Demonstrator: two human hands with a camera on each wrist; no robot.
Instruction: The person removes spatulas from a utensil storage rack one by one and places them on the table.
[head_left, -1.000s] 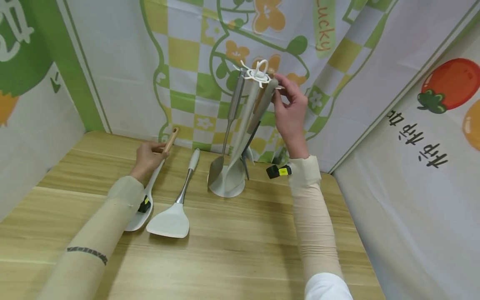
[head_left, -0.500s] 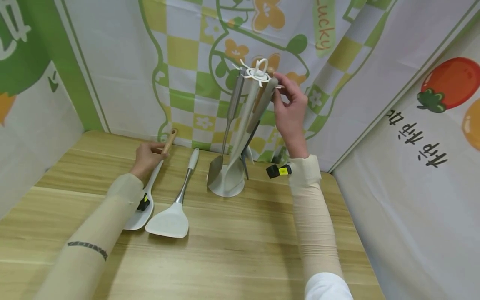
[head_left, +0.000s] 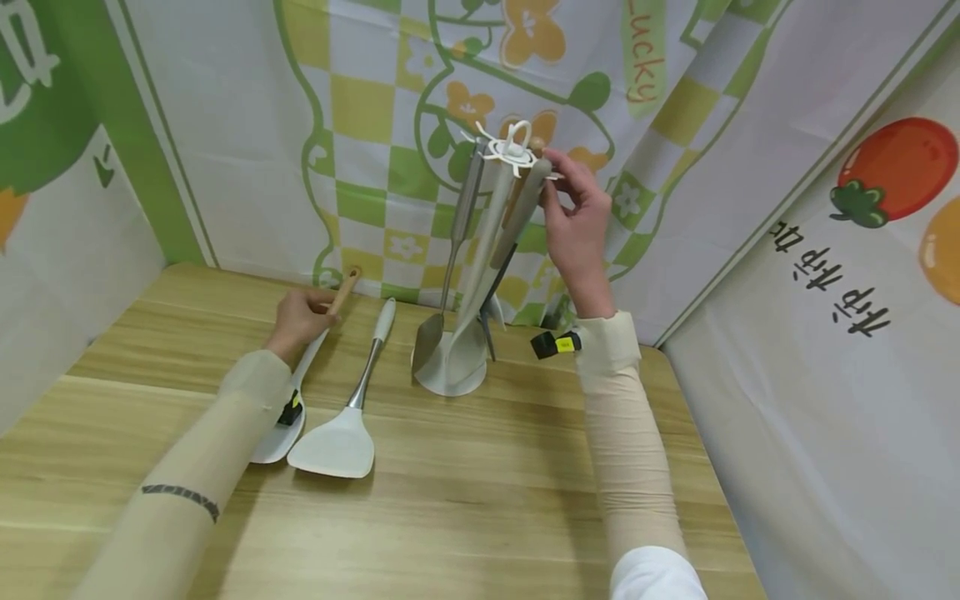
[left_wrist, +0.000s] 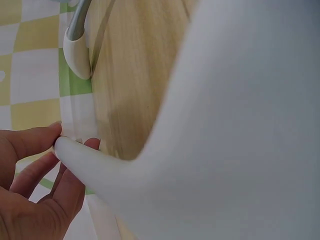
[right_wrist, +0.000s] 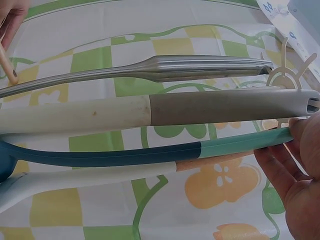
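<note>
My left hand pinches the wooden handle of a white cooking spoon near its neck. Its broad white head is low over the table at the left, partly behind my wrist camera; it looms large and blurred in the left wrist view. My right hand is at the top of a white utensil rack. Thumb and fingers pinch the teal end of a dark blue handle beside the rack's hooks. A steel turner and a grey-handled utensil hang there too.
A white turner with a steel neck lies on the wooden table between the spoon and the rack's round base. A patterned curtain stands close behind the rack, and a printed wall sheet borders the right side.
The end of the wooden handle has dipped slightly and shifted right in my left hand. My right hand stays at the rack top. The whole view has drifted a little.
</note>
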